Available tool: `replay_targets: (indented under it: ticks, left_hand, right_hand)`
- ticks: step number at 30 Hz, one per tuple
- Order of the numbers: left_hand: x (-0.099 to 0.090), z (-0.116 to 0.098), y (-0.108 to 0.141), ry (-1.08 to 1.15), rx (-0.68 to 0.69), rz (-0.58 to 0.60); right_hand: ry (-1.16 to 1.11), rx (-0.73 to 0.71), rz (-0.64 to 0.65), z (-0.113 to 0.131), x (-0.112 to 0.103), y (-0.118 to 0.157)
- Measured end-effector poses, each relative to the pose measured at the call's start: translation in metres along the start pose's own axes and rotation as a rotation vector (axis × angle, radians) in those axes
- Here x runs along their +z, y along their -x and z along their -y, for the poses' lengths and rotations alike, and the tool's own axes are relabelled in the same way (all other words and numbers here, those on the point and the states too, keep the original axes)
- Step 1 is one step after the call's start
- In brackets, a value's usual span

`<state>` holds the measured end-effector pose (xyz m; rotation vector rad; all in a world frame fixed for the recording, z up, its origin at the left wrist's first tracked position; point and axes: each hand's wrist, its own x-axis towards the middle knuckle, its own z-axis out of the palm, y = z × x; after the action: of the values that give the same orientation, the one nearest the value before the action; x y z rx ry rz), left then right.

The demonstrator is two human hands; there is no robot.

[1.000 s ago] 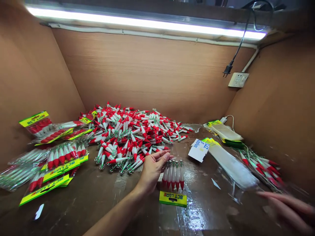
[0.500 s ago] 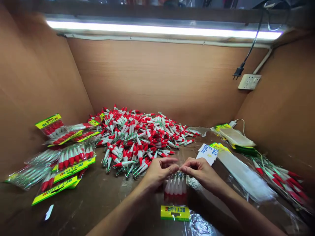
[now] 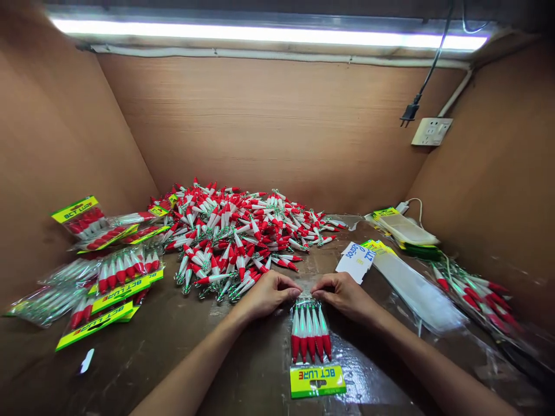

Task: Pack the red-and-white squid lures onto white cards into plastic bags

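Near the front of the table (image 3: pixel 182 358), a clear packet of red-and-white lures (image 3: pixel 310 338) lies flat, yellow header card toward the viewer. Both hands pinch its far edge: left hand (image 3: pixel 267 293) on the left corner, right hand (image 3: pixel 342 296) on the right, fingers closed on the plastic. Just beyond them sprawls the loose lure pile (image 3: pixel 243 237).

The handwriting on the white slip (image 3: pixel 356 260) was too small to read; fingertips (image 3: pixel 299 292) covered the packet's (image 3: pixel 310 338) top edge.

Two bare forearms enter from the near edge, ending in the left hand (image 3: pixel 265 293) and right hand (image 3: pixel 345 296); no sleeves, gloves, rings or wristbands visible.
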<state>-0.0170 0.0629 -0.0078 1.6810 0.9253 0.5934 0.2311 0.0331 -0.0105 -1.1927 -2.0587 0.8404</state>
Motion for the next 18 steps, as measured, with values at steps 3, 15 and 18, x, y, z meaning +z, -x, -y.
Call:
replay_targets:
  ticks: [3, 15, 18]
  left_hand:
    - [-0.0036, 0.0035, -0.001, 0.009, -0.021, 0.043]
    - [-0.0008, 0.0046, -0.0015, -0.127, 0.019, 0.045]
    - [0.0005, 0.0025, -0.0003, -0.163, 0.052, 0.029]
  right_hand:
    - [0.002, -0.034, -0.005, 0.0024, 0.0006, 0.0015]
    - [-0.056, 0.028, 0.058, 0.0011, 0.0077, -0.0029]
    - [0.037, -0.05, 0.009, 0.0012, 0.0072, -0.0016]
